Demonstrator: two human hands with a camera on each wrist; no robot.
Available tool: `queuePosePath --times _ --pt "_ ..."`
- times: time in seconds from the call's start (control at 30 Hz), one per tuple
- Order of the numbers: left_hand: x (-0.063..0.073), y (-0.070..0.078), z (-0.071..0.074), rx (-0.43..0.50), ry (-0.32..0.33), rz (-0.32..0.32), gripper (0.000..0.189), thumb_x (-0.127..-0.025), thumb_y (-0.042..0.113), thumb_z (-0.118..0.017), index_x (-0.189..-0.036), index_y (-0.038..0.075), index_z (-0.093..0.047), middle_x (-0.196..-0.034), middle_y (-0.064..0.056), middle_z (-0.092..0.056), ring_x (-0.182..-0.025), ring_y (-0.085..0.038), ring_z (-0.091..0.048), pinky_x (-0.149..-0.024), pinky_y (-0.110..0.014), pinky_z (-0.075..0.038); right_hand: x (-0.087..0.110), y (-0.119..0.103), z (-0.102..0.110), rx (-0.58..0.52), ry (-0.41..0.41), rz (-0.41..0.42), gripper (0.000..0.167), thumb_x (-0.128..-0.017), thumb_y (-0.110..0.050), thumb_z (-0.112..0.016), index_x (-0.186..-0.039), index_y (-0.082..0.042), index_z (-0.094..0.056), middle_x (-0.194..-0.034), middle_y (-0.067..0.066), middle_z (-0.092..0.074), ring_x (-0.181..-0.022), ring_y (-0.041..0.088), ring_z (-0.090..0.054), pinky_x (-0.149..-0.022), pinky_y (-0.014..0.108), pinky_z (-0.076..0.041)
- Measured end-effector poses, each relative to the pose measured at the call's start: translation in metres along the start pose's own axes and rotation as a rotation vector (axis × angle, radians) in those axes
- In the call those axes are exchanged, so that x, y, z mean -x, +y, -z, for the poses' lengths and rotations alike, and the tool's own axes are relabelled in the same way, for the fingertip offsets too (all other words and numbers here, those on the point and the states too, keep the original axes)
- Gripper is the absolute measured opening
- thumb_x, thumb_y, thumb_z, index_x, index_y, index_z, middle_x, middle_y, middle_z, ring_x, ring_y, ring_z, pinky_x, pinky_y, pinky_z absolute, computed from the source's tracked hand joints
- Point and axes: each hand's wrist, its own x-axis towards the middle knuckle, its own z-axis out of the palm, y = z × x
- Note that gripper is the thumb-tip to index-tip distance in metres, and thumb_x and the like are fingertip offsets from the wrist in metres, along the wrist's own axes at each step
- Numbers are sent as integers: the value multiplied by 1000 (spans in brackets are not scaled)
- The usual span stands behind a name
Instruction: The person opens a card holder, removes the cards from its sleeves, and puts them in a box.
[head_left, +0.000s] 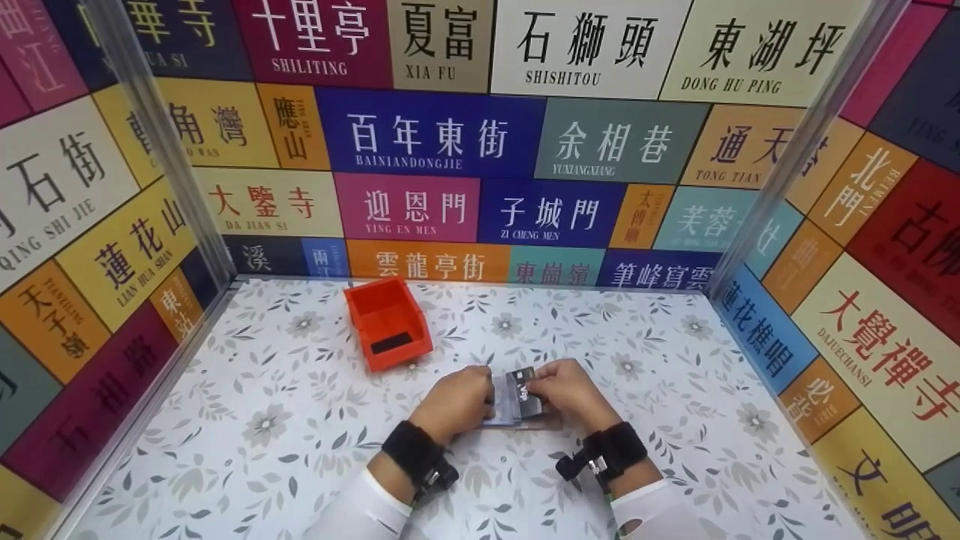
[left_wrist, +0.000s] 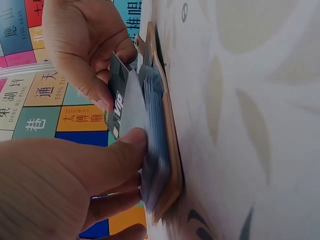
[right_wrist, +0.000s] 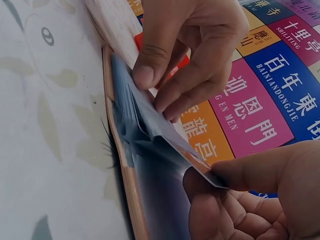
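Observation:
A card holder with a tan cover point(left_wrist: 172, 170) and a stack of clear plastic sleeves point(left_wrist: 157, 145) lies opened out on the table. My left hand point(head_left: 456, 401) pinches the top sleeve between thumb and fingers, on the holder's left side. With thumb and fingertips, my right hand point(head_left: 571, 391) holds the outer edge of a dark card point(left_wrist: 116, 102) printed "VIP". The card is tilted up from the holder, and its inner part lies within or behind the sleeve held by the left hand. In the right wrist view the card's edge point(right_wrist: 200, 172) sits between the right thumb and fingers.
An orange-red plastic bin point(head_left: 381, 304) with a black strip on its front stands beyond the left hand. The white table point(head_left: 262, 360) has a grey leaf and flower print. Panels with coloured place-name signs point(head_left: 442, 135) enclose its back and both sides.

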Motion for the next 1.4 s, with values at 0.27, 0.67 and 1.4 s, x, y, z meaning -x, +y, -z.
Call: queuePosePath --times 0.27,0.67,1.4 --pt "2 1 0 -18 14 -10 10 -83 17 -86 -79 19 -77 -82 8 -57 -65 -16 -56 -61 -33 -49 -2 0 17 117 99 40 7 -89 -8 -79 -89 -7 -72 -77 3 -68 -59 15 -61 -55 28 -52" --pt "-1 -3 9 -25 47 2 2 -91 17 -81 -93 17 -82 -89 5 -62 -73 -16 -62 -68 -34 -55 -4 -8 16 -74 104 138 11 -89 -4 -82 -91 -4 -71 -90 9 -79 -81 22 -76 -73 41 -64" --pt "-9 7 26 377 431 -3 15 -100 22 -75 -112 14 -81 -99 2 -71 -87 -15 -66 -78 -33 -57 4 -19 1 -411 -74 386 15 -91 5 -78 -100 12 -68 -102 22 -78 -92 28 -80 -84 41 -63"
